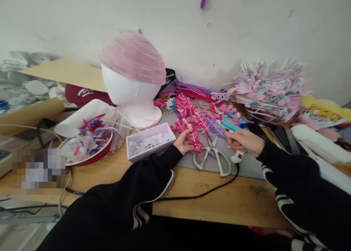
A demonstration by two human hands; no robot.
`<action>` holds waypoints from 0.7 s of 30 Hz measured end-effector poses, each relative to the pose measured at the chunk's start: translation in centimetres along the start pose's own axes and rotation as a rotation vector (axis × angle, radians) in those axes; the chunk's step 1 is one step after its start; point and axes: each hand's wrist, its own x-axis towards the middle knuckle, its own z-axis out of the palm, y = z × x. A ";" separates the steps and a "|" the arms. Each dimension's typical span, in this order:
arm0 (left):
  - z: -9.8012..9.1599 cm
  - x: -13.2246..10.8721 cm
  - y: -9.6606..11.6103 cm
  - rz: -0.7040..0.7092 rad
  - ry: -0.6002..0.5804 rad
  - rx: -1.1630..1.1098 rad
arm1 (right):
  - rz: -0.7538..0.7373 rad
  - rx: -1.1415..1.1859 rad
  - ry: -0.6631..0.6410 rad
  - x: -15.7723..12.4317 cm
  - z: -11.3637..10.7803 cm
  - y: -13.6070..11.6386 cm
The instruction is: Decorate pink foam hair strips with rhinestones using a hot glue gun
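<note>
My left hand (183, 143) rests on a heap of pink and purple ornament pieces (196, 124) on a grey mat (248, 167), fingers pinching one pink piece. My right hand (244, 141) is closed around a white glue gun (237, 156) whose black cord (203, 194) runs across the wooden table (219, 201). White-handled scissors (214, 156) lie between the two hands. A small lavender box (150, 143) of clear beads sits just left of my left hand.
A white foam head (128, 90) with a pink cap stands behind the box. A red bowl (93, 154) of scraps and a paper roll lie at left. A pile of pastel crowns (268, 90) fills the back right. Cardboard and clutter lie far left.
</note>
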 end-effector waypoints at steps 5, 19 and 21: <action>0.7 -0.4 0.3 0.044 0.020 0.069 | 0.022 -0.715 0.208 -2.6 -1.7 3.5; -0.4 0.2 -0.2 0.140 -0.050 0.183 | 0.021 -0.367 0.430 -0.4 -0.2 7.3; -0.7 0.3 -0.3 0.186 -0.062 0.195 | -0.091 0.069 0.409 -0.8 0.3 7.4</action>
